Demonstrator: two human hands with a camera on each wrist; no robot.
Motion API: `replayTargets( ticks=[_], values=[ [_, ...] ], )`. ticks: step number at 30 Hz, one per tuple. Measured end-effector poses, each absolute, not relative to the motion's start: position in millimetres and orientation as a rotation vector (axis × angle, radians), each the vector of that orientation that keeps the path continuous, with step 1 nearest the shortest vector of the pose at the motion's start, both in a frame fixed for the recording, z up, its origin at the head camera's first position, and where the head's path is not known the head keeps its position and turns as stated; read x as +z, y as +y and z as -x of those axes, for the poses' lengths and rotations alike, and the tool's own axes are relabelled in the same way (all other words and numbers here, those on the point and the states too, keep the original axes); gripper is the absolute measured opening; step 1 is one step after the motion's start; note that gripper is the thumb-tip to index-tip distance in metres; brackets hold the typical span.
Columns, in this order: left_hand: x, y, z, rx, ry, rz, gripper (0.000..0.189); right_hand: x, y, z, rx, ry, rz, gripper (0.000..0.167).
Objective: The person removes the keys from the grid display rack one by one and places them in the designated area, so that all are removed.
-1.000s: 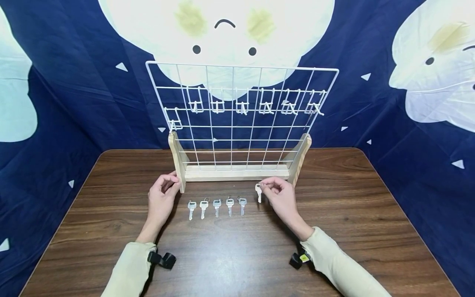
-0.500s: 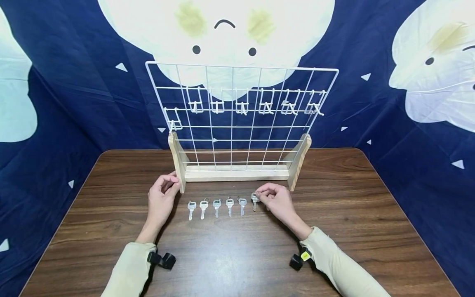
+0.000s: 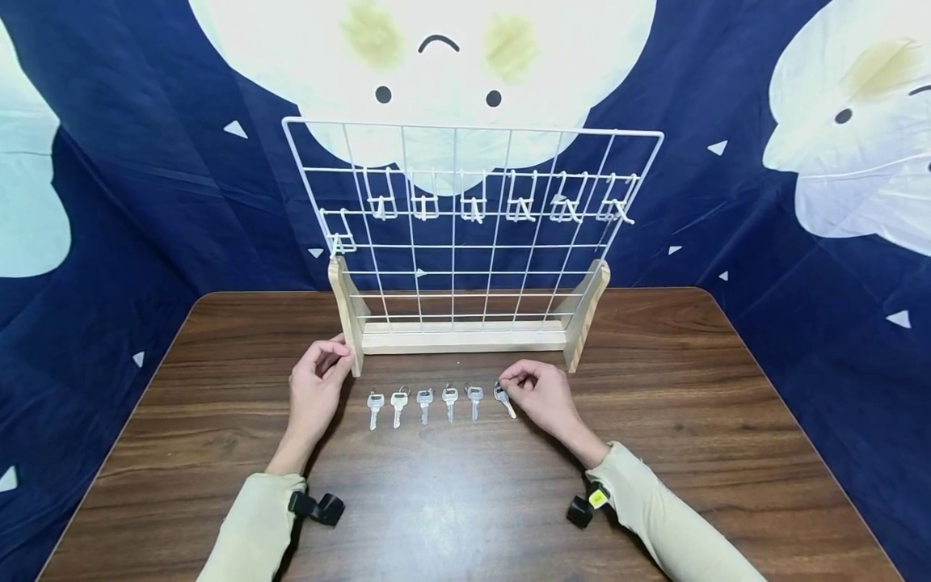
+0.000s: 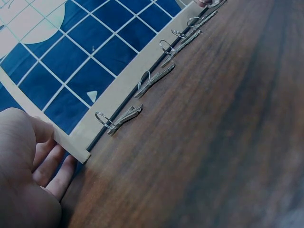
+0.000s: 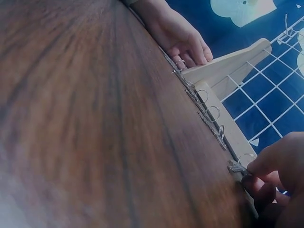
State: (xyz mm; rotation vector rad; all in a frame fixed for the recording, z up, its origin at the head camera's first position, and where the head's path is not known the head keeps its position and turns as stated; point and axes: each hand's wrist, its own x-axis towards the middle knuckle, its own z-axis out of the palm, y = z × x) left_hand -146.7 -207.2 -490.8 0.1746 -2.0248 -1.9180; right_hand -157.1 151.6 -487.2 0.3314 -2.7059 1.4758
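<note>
My left hand (image 3: 317, 388) grips the left wooden leg (image 3: 349, 327) of a stand, thumb in front and fingers behind in the left wrist view. The stand carries a white wire grid (image 3: 473, 259). Several silver keys with small rings lie in a row in front of it, the leftmost key (image 3: 374, 411) close to my left hand. At the right end, my right hand (image 3: 544, 394) pinches the top of another key (image 3: 505, 402), which slants with its blade toward me and to the right. Its ring is mostly hidden by the fingertips in the head view.
Several white hooks, one a wire hook (image 3: 474, 208) near the middle, hang along the upper grid. A lone hook (image 3: 340, 242) sits lower left. The brown wooden table (image 3: 436, 517) extends toward me, and a dark blue cloth (image 3: 131, 210) encloses the back and sides.
My right hand has brought the key down and left to the row's right end. The key has turned from upright to slanted. My left hand stays on the wooden leg.
</note>
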Motion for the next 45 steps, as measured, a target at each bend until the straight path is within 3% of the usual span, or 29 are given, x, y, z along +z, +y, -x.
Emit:
replayTargets(
  ticks=[11, 18, 30, 45],
  values=[
    [-490.2, -206.7, 146.8, -1.926, -2.024, -0.176, 0.013, -490.3, 151.2, 157.3, 1.313, -2.713, -0.362, 0.009],
    [-489.6, -206.6, 146.5, -1.908, -2.037, -0.19, 0.013, -488.5, 152.4, 157.6, 1.303, -2.726, -0.384, 0.003],
    [-490.5, -207.2, 145.6, -1.899, -2.043, -0.173, 0.014, -484.4, 160.7, 161.4, 1.41, -2.81, -0.587, 0.017],
    [-490.8, -208.0, 145.1, -1.908, -2.041, -0.175, 0.014, -489.2, 157.7, 160.3, 1.446, -2.742, -0.484, 0.018]
  ],
)
